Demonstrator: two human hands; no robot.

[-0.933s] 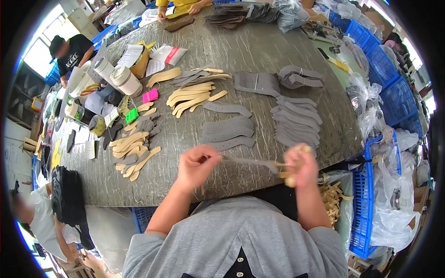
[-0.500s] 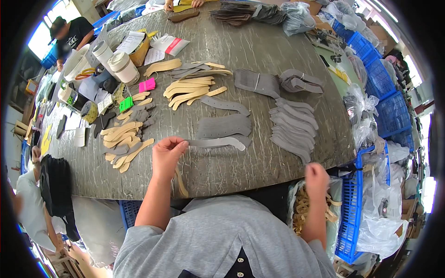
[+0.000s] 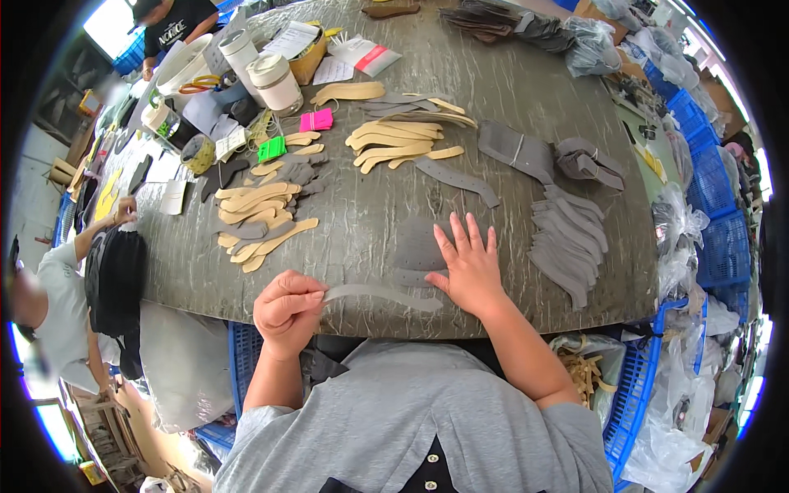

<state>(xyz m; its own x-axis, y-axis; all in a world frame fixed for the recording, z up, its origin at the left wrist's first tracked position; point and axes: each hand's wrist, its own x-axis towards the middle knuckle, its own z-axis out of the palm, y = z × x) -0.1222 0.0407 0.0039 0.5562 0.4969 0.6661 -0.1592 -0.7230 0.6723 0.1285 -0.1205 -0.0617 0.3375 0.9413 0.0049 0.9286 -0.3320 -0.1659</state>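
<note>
Between the thumb and fingers of my left hand (image 3: 288,311) is one end of a thin, curved light-grey strip (image 3: 382,294). Its other end reaches right, over the front part of the table. My right hand (image 3: 472,267) has its fingers spread and nothing in it, at the right side of some dark-grey flat pieces with small holes (image 3: 419,242). It partly covers them. Beyond lies a single grey strip with holes (image 3: 458,181). To the right of my right hand, several grey curved strips (image 3: 569,242) overlap in a fanned row.
Tan curved pieces lie in piles at left (image 3: 259,205) and farther back (image 3: 394,140). Tied grey bundles (image 3: 516,152) sit at back right. A white jar (image 3: 275,84) and pink tags (image 3: 316,120) stand at back left. Blue crates (image 3: 637,374) flank the table; co-workers are at the left.
My right hand has come from the table's right edge onto the grey pieces, its fingers now spread. My left hand has drawn the light-grey strip toward me, off those pieces. The view has shifted.
</note>
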